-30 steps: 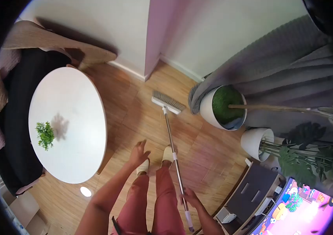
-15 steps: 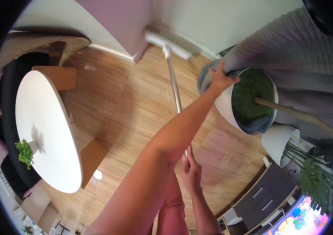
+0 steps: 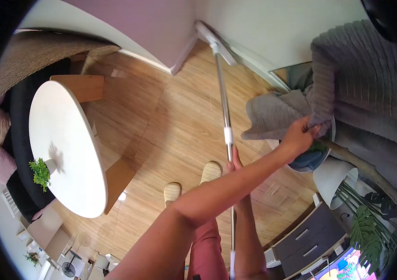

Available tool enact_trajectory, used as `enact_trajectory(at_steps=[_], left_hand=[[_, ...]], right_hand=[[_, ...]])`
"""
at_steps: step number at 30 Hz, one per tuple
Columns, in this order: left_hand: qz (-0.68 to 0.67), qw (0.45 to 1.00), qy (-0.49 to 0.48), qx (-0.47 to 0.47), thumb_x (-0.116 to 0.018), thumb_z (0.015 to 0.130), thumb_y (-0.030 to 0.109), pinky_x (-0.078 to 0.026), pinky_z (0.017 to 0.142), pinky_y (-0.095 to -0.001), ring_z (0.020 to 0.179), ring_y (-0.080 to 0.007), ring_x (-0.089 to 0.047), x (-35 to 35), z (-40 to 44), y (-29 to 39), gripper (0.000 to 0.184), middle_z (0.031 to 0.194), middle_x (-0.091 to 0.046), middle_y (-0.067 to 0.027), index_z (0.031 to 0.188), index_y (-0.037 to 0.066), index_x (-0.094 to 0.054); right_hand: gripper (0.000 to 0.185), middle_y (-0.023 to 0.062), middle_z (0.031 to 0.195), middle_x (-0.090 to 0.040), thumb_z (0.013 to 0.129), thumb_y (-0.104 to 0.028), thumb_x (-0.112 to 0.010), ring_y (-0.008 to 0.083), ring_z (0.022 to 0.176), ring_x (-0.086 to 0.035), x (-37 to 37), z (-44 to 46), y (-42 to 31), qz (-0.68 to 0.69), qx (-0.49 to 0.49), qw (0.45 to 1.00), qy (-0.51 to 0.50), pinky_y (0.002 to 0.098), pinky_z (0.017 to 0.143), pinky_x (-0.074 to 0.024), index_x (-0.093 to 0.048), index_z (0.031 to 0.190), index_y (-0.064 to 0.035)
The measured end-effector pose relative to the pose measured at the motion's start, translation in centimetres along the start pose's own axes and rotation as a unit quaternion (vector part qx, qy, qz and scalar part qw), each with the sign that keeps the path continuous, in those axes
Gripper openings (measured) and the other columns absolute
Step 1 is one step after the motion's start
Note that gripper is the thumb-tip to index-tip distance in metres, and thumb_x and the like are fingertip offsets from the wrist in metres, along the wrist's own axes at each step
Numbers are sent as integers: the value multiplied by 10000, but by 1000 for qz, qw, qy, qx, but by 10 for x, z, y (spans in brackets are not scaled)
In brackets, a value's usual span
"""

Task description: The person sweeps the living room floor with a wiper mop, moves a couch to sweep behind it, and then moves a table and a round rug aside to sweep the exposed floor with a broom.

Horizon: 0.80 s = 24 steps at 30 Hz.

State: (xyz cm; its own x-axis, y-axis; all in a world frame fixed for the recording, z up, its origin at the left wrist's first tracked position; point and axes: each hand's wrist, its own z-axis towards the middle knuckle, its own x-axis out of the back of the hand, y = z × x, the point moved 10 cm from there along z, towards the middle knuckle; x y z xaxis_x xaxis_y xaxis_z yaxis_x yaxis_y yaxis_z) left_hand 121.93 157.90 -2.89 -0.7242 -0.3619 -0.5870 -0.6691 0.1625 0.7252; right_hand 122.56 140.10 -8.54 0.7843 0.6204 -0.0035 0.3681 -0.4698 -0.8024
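My left hand (image 3: 300, 136) is closed on a fold of the grey ribbed curtain (image 3: 362, 60), with my left arm crossing over my right. The bunched curtain hangs over the white plant pot (image 3: 331, 133) and hides most of its green top. My right hand (image 3: 237, 161) grips the metal handle of a long push broom (image 3: 223, 100), partly hidden behind my left forearm. The broom's white head (image 3: 214, 41) is tilted and rests by the wall corner, near the skirting board.
A white oval table (image 3: 70, 154) with a small potted plant (image 3: 40, 175) stands left, beside a black sofa (image 3: 23, 140). At right are a tree trunk (image 3: 352, 156), another white pot (image 3: 331, 179) with leafy plants and a dark drawer cabinet (image 3: 303, 242). My slippers (image 3: 211, 171) are on the wooden floor.
My left hand, spread at the curtain before, has taken hold of it and drawn it over the pot. The broom head has moved right along the wall and turned.
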Motion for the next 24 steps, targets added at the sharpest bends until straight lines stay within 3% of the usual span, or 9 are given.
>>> enact_trajectory(at_steps=[4, 7, 9, 13, 15, 16, 19, 21, 24], left_hand=[[41, 999, 11, -29, -471, 857, 118, -372, 788, -234, 854, -98, -488, -9, -8, 1, 269, 950, -580, -36, 1106, 19, -492], [53, 996, 32, -59, -497, 819, 90, -396, 747, -294, 822, -220, -537, -10, -10, 3, 261, 918, -576, -167, 1058, -16, -499], [97, 994, 48, -3, -488, 849, 140, -358, 813, -243, 875, -134, -500, -9, -7, -7, 285, 950, -587, -92, 1102, 10, -492], [133, 990, 37, -32, -536, 798, 136, -402, 785, -310, 890, -282, -537, -15, -12, 7, 309, 1047, -526, -209, 1055, -30, -495], [182, 978, 37, -94, -554, 785, 164, -413, 777, -333, 887, -344, -534, -15, -10, -1, 331, 1044, -520, -231, 1038, -42, -500], [180, 978, 38, -95, -554, 785, 164, -413, 777, -333, 887, -344, -534, -14, -9, -10, 331, 1044, -520, -231, 1038, -42, -500], [156, 981, 46, -101, -558, 773, 158, -418, 737, -375, 871, -383, -525, -11, -8, -29, 302, 1045, -499, -257, 986, -49, -509], [201, 966, 49, -155, -560, 761, 162, -424, 658, -406, 763, -395, -537, -11, -14, -16, 236, 926, -527, -270, 859, -52, -534], [268, 961, 22, -67, -564, 750, 165, -418, 595, -428, 676, -396, -539, -6, -15, 3, 205, 763, -551, -253, 752, -38, -540]], right_hand=[[587, -67, 635, -401, 852, -255, -486, 44, 445, -354, -2, 10, 40, 102, -29, 991, -85, 199, 398, -299, -186, 1348, -162], [524, -70, 610, -346, 868, -231, -456, 26, 418, -306, 17, -35, -16, -171, 219, 961, 2, 177, 373, -255, -222, 1337, -208], [506, -63, 580, -340, 879, -228, -429, 27, 422, -301, 12, -50, -13, 60, -196, 978, -39, 175, 376, -266, -213, 1337, -231], [506, -62, 556, -339, 872, -259, -441, 31, 415, -299, -5, 15, -15, 98, -135, 979, -116, 173, 373, -269, -233, 1332, -222], [481, -75, 551, -315, 870, -288, -443, 32, 409, -294, -24, 4, -14, 255, -218, 920, -201, 174, 363, -258, -278, 1316, -221], [435, -85, 548, -291, 883, -294, -424, 20, 413, -305, -3, -7, -20, 112, -186, 964, -152, 174, 356, -254, -320, 1298, -219], [421, -83, 532, -300, 891, -291, -410, 7, 420, -307, 17, -56, -13, 186, -250, 940, -142, 182, 359, -258, -326, 1295, -209], [451, -85, 569, -369, 881, -331, -426, -1, 446, -340, 0, -90, -13, 422, -385, 790, -224, 162, 342, -238, -314, 1294, -191], [440, -84, 554, -360, 885, -335, -416, 5, 418, -319, -6, -27, -25, 283, -267, 905, -172, 166, 335, -227, -325, 1287, -180]])
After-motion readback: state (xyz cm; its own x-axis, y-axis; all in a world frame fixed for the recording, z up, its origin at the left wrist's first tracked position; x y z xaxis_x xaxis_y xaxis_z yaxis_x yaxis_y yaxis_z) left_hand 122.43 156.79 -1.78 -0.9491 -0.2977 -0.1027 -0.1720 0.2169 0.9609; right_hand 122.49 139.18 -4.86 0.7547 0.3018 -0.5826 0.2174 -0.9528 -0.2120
